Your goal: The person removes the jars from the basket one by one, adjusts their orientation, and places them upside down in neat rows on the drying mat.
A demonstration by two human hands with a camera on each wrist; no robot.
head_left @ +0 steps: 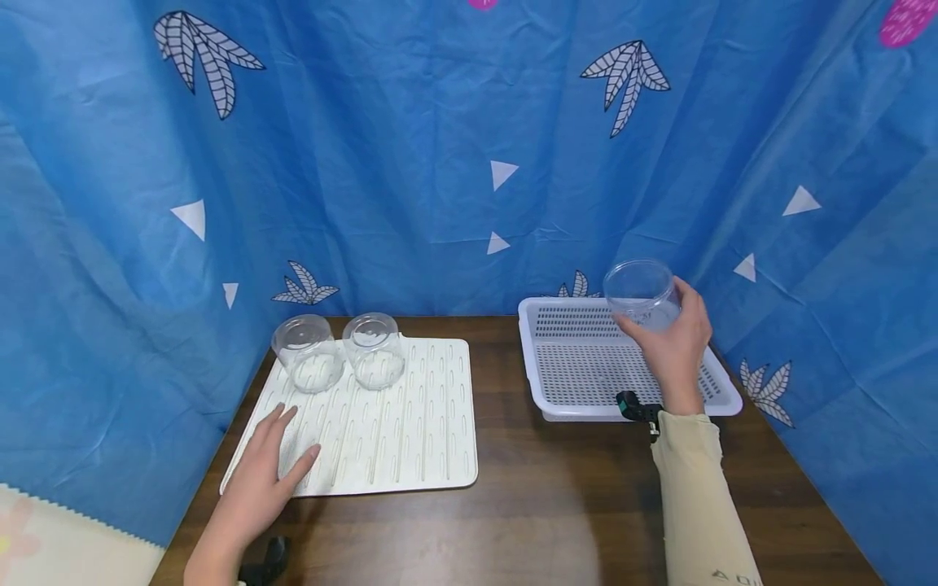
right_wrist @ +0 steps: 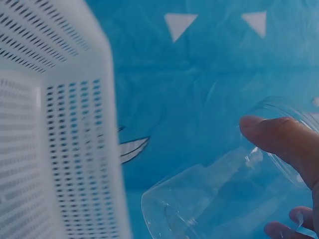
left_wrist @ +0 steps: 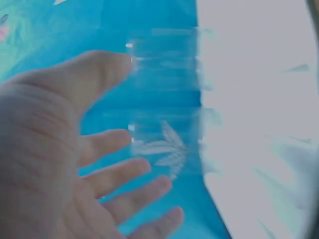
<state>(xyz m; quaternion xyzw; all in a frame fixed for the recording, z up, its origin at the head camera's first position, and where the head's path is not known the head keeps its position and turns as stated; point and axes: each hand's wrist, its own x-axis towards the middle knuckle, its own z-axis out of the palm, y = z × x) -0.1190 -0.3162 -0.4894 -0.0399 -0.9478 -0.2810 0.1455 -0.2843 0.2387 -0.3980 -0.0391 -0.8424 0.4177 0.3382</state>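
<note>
My right hand (head_left: 677,346) grips a clear plastic jar (head_left: 636,285) between thumb and fingers, up over the white basket (head_left: 533,370). In the right wrist view the thumb presses near the rim of the jar (right_wrist: 199,199), which lies tilted beside the basket wall. On the far left of the white drying mat (head_left: 432,439) stand two more clear jars, one at the left (head_left: 308,350) and one at the right (head_left: 375,350). My left hand (head_left: 256,476) hovers over the mat's front left corner, fingers spread, holding nothing; the left wrist view is blurred.
A brown wooden table (head_left: 528,505) carries the mat on the left and the basket on the right. Blue curtains (head_left: 432,163) close in the back and both sides. A pale cloth (head_left: 66,537) shows at the lower left.
</note>
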